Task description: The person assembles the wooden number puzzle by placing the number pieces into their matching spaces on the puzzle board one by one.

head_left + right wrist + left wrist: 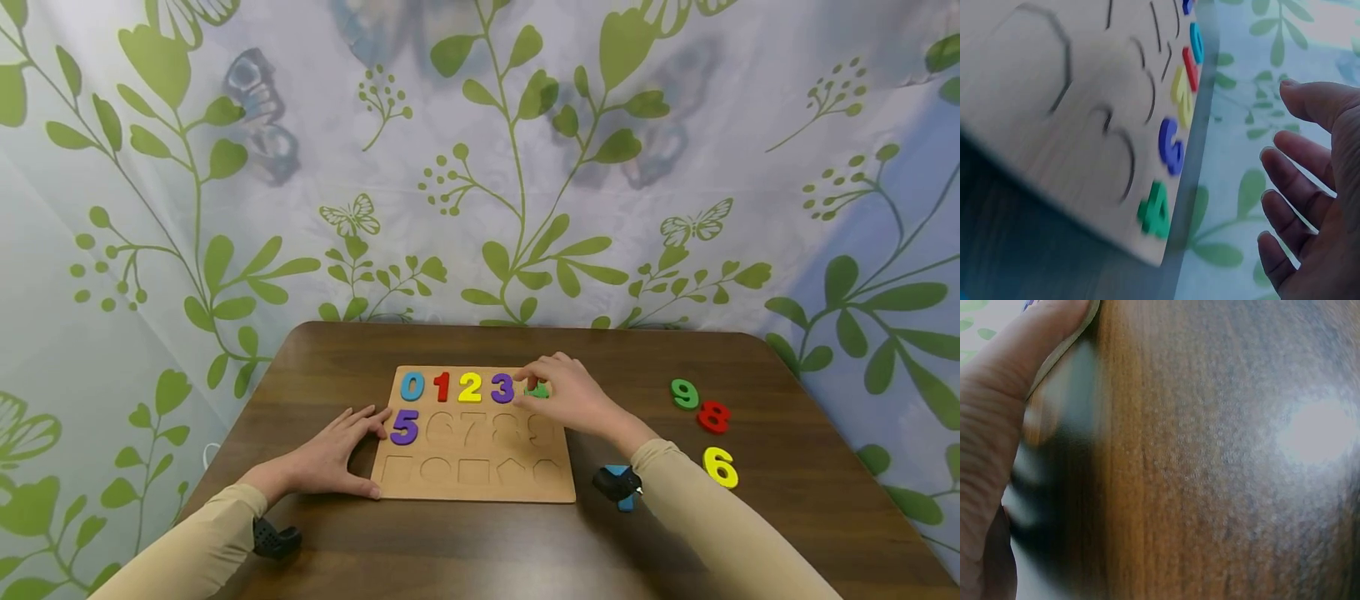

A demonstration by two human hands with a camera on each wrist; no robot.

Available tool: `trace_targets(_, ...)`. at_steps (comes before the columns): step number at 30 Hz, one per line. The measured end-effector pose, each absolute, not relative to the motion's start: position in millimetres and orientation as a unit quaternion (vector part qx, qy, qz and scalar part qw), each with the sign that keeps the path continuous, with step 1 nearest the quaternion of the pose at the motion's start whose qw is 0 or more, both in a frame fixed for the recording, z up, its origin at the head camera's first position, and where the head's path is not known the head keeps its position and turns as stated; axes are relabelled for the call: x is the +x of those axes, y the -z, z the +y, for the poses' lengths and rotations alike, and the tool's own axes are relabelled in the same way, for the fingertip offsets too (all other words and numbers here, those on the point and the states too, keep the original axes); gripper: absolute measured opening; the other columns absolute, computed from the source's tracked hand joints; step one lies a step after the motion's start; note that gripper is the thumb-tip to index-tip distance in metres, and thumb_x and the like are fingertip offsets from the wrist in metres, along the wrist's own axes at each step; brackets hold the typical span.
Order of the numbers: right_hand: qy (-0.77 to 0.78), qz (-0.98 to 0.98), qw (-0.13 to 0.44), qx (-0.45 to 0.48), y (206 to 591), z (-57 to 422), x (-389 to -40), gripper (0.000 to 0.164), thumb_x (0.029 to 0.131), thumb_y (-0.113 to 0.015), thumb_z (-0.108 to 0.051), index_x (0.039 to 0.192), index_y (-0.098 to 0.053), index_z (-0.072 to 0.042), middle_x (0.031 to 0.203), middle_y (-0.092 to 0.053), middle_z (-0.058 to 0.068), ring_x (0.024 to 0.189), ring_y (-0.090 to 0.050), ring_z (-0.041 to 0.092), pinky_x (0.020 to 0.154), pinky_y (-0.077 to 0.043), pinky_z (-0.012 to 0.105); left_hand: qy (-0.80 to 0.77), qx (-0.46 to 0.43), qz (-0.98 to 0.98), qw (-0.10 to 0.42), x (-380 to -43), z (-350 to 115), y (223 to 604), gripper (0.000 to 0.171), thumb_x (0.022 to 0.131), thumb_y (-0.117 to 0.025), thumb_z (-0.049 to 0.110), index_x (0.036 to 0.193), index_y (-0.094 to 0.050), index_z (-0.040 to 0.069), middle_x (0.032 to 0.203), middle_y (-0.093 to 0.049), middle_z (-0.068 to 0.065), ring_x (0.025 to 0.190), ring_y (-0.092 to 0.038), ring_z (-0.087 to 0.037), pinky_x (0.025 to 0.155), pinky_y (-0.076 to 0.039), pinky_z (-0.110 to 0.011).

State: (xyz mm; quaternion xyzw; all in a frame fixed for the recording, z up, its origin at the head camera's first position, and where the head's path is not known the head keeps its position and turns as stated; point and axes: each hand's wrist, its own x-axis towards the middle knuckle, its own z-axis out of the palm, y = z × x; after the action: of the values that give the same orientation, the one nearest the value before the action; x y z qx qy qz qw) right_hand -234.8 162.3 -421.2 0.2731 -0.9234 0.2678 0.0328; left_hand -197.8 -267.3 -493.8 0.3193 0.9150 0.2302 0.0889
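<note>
A wooden number puzzle board [472, 450] lies on the table. Blue 0 [412, 387], red 1 [442, 387], yellow 2 [470, 387] and purple 3 [502, 388] stand along its top row, with a green 4 [1155, 211] at the row's right end. Below the 0 is a purple 5 [404, 427]. My left hand [333, 457] rests at the board's left edge, fingers spread and thumb by the lower corner. Over the 4 hovers my right hand [573, 398], partly covering it in the head view; the right wrist view shows its fingers relaxed, parted and holding nothing.
Right of the board lie a green 9 [684, 394], a red 8 [714, 417] and a yellow 6 [721, 467]. A blue piece [625, 503] is partly hidden behind the right wrist camera [617, 482]. A leaf-patterned curtain [480, 167] hangs behind the brown table [337, 550].
</note>
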Motion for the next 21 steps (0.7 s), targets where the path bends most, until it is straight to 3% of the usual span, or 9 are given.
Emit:
trace_targets(6,-0.278,-0.923,0.043,0.261,426.0,203.4,-228.4,0.030,0.091,-0.079,-0.038,0.116,-0.072,-0.024,0.096,-0.065,-0.004,0.097,-0.051,0.019,0.090,-0.036,0.046,-0.230,0.321,0.914,0.088,-197.7,-268.2,494.5,0.074,0.075,-0.076,0.074,0.125,-0.051,0.024,0.166,-0.030,-0.007,0.153,-0.019,-0.040,0.120,-0.008,-0.066)
trace_targets(21,-0.361,-0.918,-0.005,0.165,430.0,300.6,-199.1,0.044,0.094,-0.070,-0.051,0.130,-0.064,-0.026,0.119,-0.062,-0.001,0.117,-0.047,0.022,0.098,-0.043,0.058,-0.235,0.325,0.913,0.080,-196.4,-267.1,495.0,0.073,0.077,-0.077,0.071,0.125,-0.052,0.022,0.164,-0.032,-0.010,0.152,-0.021,-0.043,0.119,-0.009,-0.068)
